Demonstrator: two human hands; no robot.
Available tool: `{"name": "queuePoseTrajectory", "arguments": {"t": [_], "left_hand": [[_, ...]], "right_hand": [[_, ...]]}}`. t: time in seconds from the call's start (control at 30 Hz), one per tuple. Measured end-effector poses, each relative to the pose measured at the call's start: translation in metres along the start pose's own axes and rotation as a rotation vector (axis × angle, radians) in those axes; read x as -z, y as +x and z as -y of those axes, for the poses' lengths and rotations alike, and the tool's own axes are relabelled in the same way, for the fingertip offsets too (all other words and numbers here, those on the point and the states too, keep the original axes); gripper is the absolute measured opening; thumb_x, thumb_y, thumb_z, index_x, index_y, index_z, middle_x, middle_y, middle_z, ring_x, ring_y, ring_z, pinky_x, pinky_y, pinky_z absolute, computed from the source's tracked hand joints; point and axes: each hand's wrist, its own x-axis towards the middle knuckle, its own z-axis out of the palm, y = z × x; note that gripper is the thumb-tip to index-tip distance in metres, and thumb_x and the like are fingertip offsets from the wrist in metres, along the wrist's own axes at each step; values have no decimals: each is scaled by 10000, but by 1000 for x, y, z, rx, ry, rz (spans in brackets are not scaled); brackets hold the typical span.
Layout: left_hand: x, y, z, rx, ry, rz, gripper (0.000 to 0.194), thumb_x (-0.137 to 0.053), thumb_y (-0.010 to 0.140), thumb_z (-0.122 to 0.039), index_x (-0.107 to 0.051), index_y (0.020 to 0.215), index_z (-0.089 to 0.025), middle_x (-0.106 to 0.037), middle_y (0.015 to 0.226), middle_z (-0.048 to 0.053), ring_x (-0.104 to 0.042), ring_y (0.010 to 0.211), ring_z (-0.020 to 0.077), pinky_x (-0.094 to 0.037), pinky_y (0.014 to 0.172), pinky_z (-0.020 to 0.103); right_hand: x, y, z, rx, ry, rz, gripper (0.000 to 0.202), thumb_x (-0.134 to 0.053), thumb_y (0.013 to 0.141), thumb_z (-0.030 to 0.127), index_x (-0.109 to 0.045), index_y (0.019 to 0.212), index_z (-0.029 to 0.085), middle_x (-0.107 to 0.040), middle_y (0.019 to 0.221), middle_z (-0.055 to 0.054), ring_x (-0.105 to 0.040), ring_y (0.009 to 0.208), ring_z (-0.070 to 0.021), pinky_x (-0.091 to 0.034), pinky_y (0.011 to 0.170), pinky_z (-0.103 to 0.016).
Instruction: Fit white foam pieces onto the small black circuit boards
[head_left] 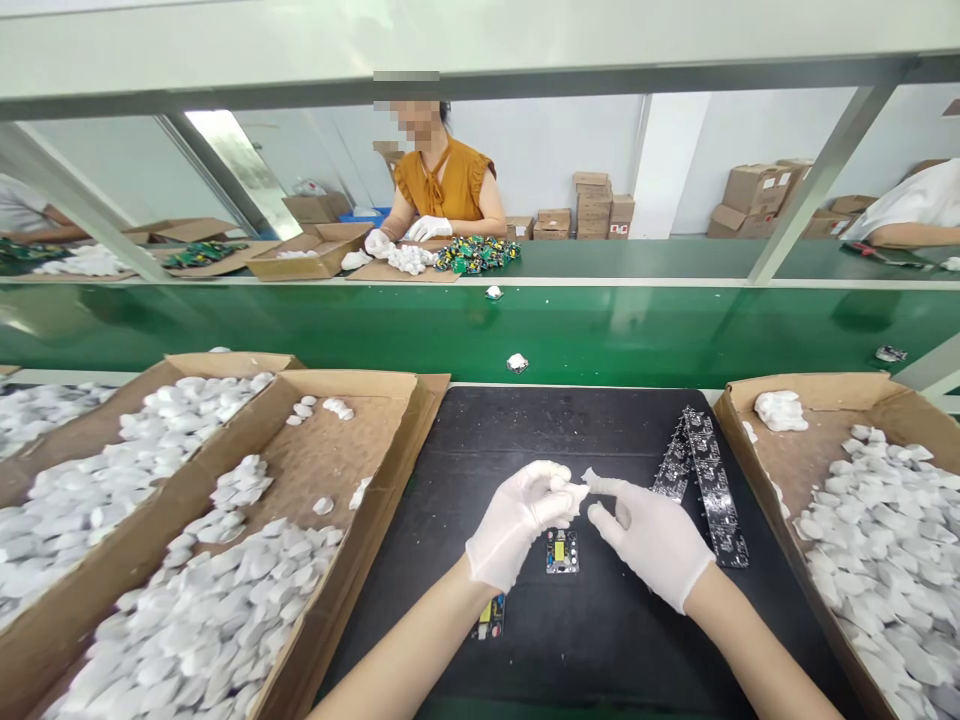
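Observation:
My left hand (517,520), in a white glove, is closed with thumb and fingers pinched on a small white piece (579,496), partly hidden and hard to tell from the glove. Close beside it is my right hand (649,525), also gloved, with thumb and forefinger apart and its forefinger tip near the pinch. Just below the hands a small circuit board (562,552) with a yellow component lies on the black mat (480,450). Another circuit board (491,617) shows partly from under my left forearm. Two strips of circuit boards (718,490) lie right of my right hand.
Cardboard trays of white pieces stand left (375,560) and right (757,500). Beyond the mat runs a green belt (360,330) carrying a few small boards topped with white. Across it a gloved co-worker (450,190) sits by a pile of boards (478,254).

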Motion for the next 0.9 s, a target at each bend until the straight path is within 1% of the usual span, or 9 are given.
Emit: {"name": "queuePoseTrajectory", "arguments": {"t": [0.1,0.2,0.3,0.43,0.5,0.57,0.63,0.77,0.9], "left_hand": [[1,1,6,-41,41,25,376,-838,520,-275,-577,750,-133,-534,606,-42,-510,534,71,-392,517,203],[4,0,10,-11,81,49,391,-813,561,-369,-606,778,-118,-615,617,4,-583,547,111,-468,554,239],[6,-2,8,12,85,79,395,-764,637,-406,-633,874,-118,-677,681,53,-633,599,137,-501,591,249],[4,-6,6,-99,97,159,336,-772,651,-324,-654,910,-146,-688,761,42,-643,677,134,-517,642,245],[3,-7,8,-161,114,148,289,-785,634,-282,-670,863,-148,-688,816,40,-641,733,134,-520,691,249],[1,-8,10,-186,165,90,247,-795,617,-248,-680,805,-137,-686,830,44,-634,753,130,-514,715,242],[0,-8,11,-167,198,66,235,-800,607,-237,-678,775,-127,-684,785,44,-633,725,129,-512,695,240],[0,-11,10,-84,126,142,268,-767,655,-302,-644,811,-123,-670,683,37,-645,652,151,-509,619,261],[-2,-12,7,-5,28,107,288,-764,658,-320,-608,801,-125,-672,690,41,-648,672,158,-507,631,263]], "right_hand": [[1,-4,5,0,309,9,297,-509,816,393,-672,963,193,-525,519,30,-495,499,-140,-382,527,-252],[1,-6,6,-19,507,-9,277,-525,797,427,-652,774,182,-546,578,12,-479,537,-132,-390,542,-252],[0,-6,4,-40,597,-20,283,-529,795,438,-628,764,176,-583,640,-4,-487,563,-135,-406,559,-259],[2,-6,4,-15,696,-17,284,-528,801,446,-611,771,176,-601,682,-13,-520,609,-143,-441,624,-272],[3,-6,5,-17,723,0,272,-561,783,446,-595,766,177,-575,640,6,-509,597,-136,-445,649,-275],[3,-6,8,-64,700,37,266,-635,732,437,-571,735,178,-500,555,45,-449,533,-116,-418,593,-260],[5,-7,9,-99,712,91,288,-687,689,429,-549,696,176,-485,540,52,-427,522,-107,-385,552,-247],[9,-8,11,-19,902,141,312,-661,726,453,-552,663,167,-564,620,9,-492,602,-122,-386,580,-250],[7,-7,8,-78,1041,139,364,-651,726,505,-553,668,160,-420,509,64,-302,438,-58,-222,427,-218]]}}
